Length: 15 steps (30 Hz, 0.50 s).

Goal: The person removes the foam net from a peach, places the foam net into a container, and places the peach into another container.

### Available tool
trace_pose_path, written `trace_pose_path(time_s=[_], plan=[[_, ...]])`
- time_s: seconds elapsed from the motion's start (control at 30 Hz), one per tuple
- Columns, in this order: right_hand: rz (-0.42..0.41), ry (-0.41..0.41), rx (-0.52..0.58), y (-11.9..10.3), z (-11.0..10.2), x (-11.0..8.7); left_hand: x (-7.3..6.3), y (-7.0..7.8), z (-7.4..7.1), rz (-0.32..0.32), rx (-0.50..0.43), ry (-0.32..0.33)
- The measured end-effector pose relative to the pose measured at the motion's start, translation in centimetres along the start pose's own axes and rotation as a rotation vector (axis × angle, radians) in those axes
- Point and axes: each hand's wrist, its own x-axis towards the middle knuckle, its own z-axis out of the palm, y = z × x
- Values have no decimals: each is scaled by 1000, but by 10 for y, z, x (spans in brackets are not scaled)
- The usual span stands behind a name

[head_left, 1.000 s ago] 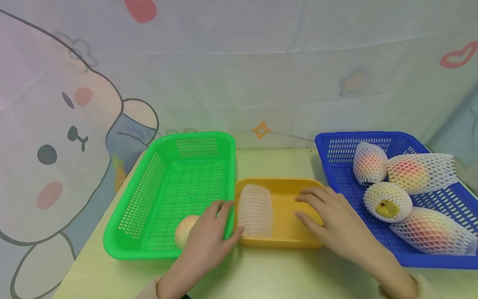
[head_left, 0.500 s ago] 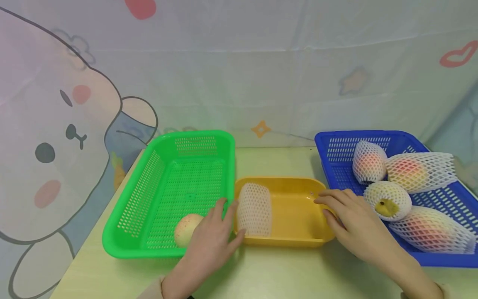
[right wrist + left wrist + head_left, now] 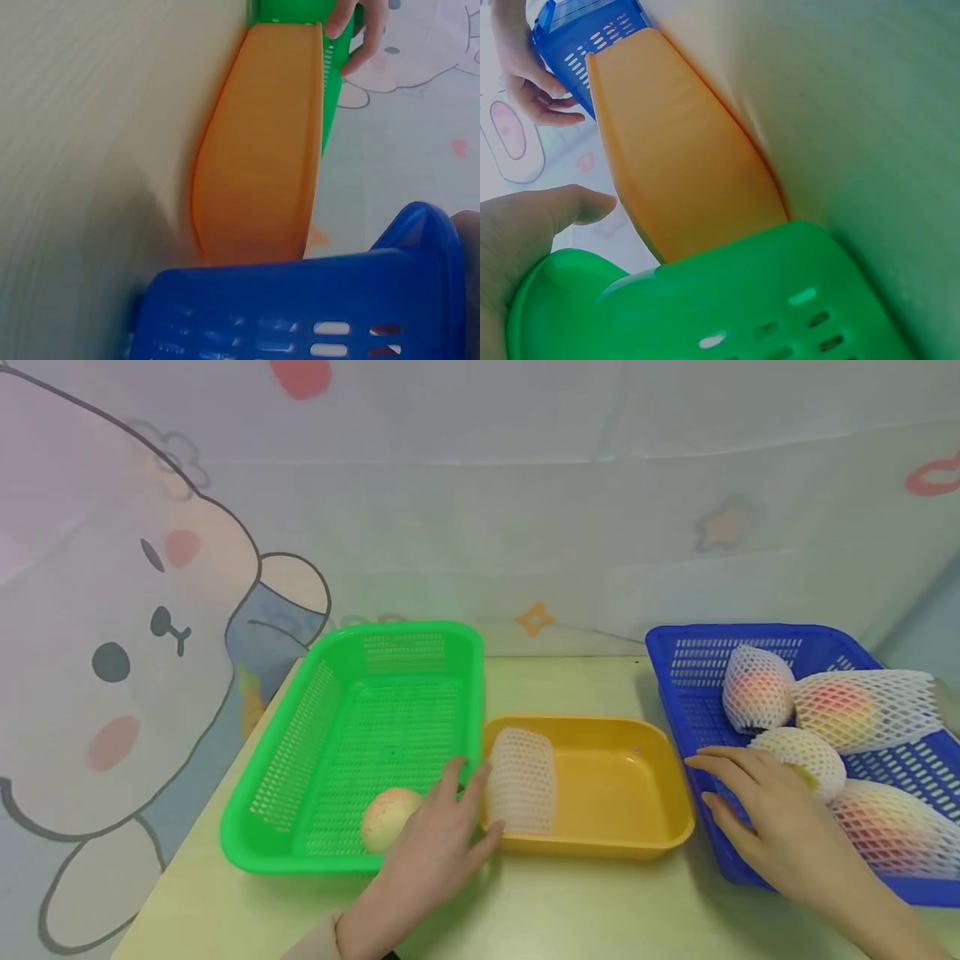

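My left hand [image 3: 435, 847] hovers at the right rim of the green basket [image 3: 390, 727], fingers slightly bent, and partly covers a pale pinkish peach [image 3: 386, 818] inside. Over the near left side of the blue basket [image 3: 678, 718] is my right hand [image 3: 787, 827], its fingers spread and holding nothing. It hides part of a yellowish fruit in a foam net [image 3: 802, 752]. Between the baskets, a white foam net sleeve [image 3: 522, 781] lies flat at the left end of the yellow tray [image 3: 607, 793].
More red-yellow fruits in white foam nets [image 3: 759, 689] lie in the blue basket. All three containers stand side by side on a pale wooden table [image 3: 570, 902]. Behind them hangs a printed cloth [image 3: 450, 527].
My right hand has moved right, from above the yellow tray to above the blue basket. The left hand stays by the peach. The head view has shifted slightly.
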Motion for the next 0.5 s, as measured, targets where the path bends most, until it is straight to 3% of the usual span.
trace_pose_path(time_s=[0.17, 0.5], plan=[[23, 22, 1, 13, 1, -10, 1, 1, 1, 23, -15, 13], [47, -30, -75, 39, 1, -13, -1, -2, -1, 41, 18, 44]])
